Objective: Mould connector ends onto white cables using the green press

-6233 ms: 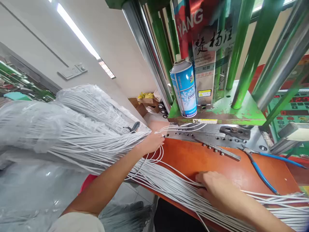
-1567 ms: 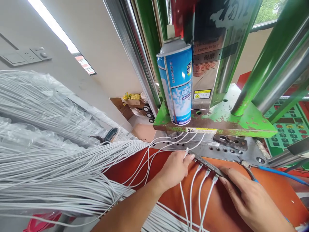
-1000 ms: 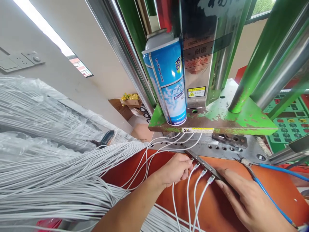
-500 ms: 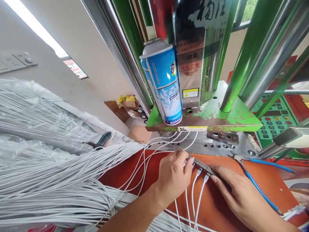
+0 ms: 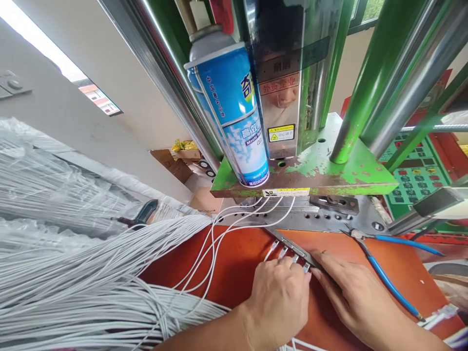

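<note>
A dark metal bar [image 5: 296,248] lies slanted over the orange work surface, with several white cable connectors [image 5: 282,252] seated along its near edge. My left hand [image 5: 280,297] is closed just below the bar, its curled fingers around the white cables close to their connectors. The cables inside that hand are mostly hidden. My right hand [image 5: 360,292] pinches the bar's right end between thumb and fingers. To the right of it, blue-handled pliers [image 5: 376,265] lie spread apart on the orange surface.
A blue spray can [image 5: 234,117] stands on the green press plate [image 5: 358,170] ahead. Under the plate, several white cables run out of the metal base [image 5: 292,222]. Bundled white cables [image 5: 164,248] fill the left side. A green control panel [image 5: 413,175] is at right.
My left hand has moved from the bar's left end down to the cables below it, uncovering the left connectors. My right hand keeps its hold. The view has shifted slightly.
</note>
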The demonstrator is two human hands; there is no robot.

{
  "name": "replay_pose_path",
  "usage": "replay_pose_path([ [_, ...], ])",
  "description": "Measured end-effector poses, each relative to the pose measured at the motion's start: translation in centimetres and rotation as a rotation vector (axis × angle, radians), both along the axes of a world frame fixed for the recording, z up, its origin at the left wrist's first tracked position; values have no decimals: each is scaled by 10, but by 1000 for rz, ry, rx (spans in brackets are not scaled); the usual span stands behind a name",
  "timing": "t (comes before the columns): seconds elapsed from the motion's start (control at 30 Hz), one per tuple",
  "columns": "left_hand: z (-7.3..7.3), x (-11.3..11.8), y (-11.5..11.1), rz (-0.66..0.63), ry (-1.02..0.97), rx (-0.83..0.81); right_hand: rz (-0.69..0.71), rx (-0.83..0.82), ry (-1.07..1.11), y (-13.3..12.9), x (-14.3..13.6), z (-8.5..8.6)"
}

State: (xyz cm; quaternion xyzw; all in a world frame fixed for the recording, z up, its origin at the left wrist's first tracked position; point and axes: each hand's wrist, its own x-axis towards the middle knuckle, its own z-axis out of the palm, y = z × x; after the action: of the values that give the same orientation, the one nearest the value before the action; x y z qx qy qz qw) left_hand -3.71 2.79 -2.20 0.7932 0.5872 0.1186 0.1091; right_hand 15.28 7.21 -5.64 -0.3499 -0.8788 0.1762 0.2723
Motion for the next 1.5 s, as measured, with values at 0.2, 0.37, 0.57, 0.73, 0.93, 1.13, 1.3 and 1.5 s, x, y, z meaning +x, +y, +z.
replay_pose_path([
  [0.2, 9, -13, 12, -39, -145, 11, -80, -69, -22, 2, -4, 0],
  [0.37, 22, -34, 38, 239, -278, 373, -124, 7, -42, 7, -5, -1],
  [0.57, 1, -29, 68, 382, -104, 501, -201, 186, 185, 7, 2, 9],
  [0.73, -7, -26, 88, 407, -158, 408, -46, -261, 805, -12, 5, 31],
  [0.93, -15, -30, 95, 386, -274, 443, 96, -1143, 1487, 5, 15, 49],
  [1.13, -17, -34, 101, 366, -322, 407, 50, -1255, 1538, 18, 29, 47],
  [1.3, -22, -39, 104, 336, -339, 422, -31, -1288, 1555, 22, 31, 50],
  [1.5, -21, -36, 98, 331, -381, 395, -269, -1061, 1222, 17, 27, 46],
])
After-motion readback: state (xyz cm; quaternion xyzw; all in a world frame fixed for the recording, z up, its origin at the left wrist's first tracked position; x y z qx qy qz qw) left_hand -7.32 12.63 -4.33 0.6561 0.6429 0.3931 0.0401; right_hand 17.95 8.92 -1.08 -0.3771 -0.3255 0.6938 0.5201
